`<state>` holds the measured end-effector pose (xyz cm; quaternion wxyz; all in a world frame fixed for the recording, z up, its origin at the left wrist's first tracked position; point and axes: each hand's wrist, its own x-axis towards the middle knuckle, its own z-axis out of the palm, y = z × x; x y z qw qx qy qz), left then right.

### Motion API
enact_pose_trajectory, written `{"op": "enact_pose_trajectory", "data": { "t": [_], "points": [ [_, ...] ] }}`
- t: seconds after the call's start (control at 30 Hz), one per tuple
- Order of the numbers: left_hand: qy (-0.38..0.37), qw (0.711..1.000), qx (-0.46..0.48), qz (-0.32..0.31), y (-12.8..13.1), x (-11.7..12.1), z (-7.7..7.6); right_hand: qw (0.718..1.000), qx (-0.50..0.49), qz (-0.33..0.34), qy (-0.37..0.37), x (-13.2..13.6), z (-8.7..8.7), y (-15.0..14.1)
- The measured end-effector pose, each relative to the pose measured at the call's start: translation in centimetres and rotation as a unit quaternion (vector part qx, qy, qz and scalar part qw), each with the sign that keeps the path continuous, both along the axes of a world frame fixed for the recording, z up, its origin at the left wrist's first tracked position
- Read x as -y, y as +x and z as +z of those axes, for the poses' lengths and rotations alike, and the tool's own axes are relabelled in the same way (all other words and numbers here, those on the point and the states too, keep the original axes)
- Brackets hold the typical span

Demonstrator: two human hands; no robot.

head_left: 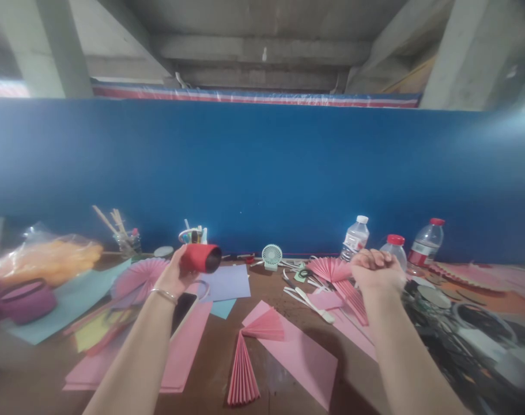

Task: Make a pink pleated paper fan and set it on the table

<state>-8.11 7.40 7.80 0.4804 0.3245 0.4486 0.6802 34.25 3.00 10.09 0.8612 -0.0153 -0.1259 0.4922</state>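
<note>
My left hand (180,274) is wrapped round a red cylinder (199,257) with a dark round end, held up above the table. Whether it is a tube or a roll of tape I cannot tell. My right hand (377,270) is raised as a closed fist, its inside hidden. Just left of it, a pleated pink paper piece (331,268) lies on the table; I cannot tell if they touch. Between my arms another accordion-folded pink paper (245,369) lies bent, partly over a flat pink sheet (301,357).
A small fan (271,257) stands at the back. Clear bottles (355,237) stand behind my right hand. A white brush (314,305), a phone (183,311) and a purple sheet (225,283) lie about. Tangled dark stuff (444,340) fills the right; a plastic bag (50,256) is left.
</note>
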Motion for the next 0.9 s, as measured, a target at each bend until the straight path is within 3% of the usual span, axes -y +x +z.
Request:
{"op": "enact_pose_trajectory", "data": {
  "t": [0.1, 0.33, 0.4, 0.5, 0.6, 0.7, 0.9],
  "points": [
    [0.02, 0.998, -0.057, 0.007, -0.3, 0.2, -0.3, 1.0, -0.025, -0.011, -0.002, 0.4, 0.2, 1.0],
    [0.039, 0.966, -0.225, 0.124, -0.7, -0.1, -1.2, 0.999, -0.024, -0.038, 0.023, 1.2, 0.6, 2.2],
    [0.05, 0.929, -0.337, 0.143, -0.3, -0.4, -1.4, 0.998, -0.018, -0.041, 0.033, 1.4, 1.0, 2.3],
    [0.058, 0.837, -0.524, 0.147, 0.8, -0.9, -2.0, 0.996, -0.001, -0.061, 0.06, 2.1, 1.8, 2.3],
    [0.072, 0.78, -0.61, 0.12, 2.5, -1.2, -2.6, 0.992, 0.008, -0.088, 0.088, 3.1, 2.7, 2.8],
    [0.089, 0.765, -0.631, 0.095, 4.1, -1.5, -3.1, 0.988, 0.012, -0.115, 0.105, 4.2, 3.5, 3.5],
    [0.083, 0.767, -0.632, 0.068, 5.8, -3.5, -3.8, 0.983, 0.022, -0.148, 0.106, 5.3, 3.9, 4.8]
  ]
}}
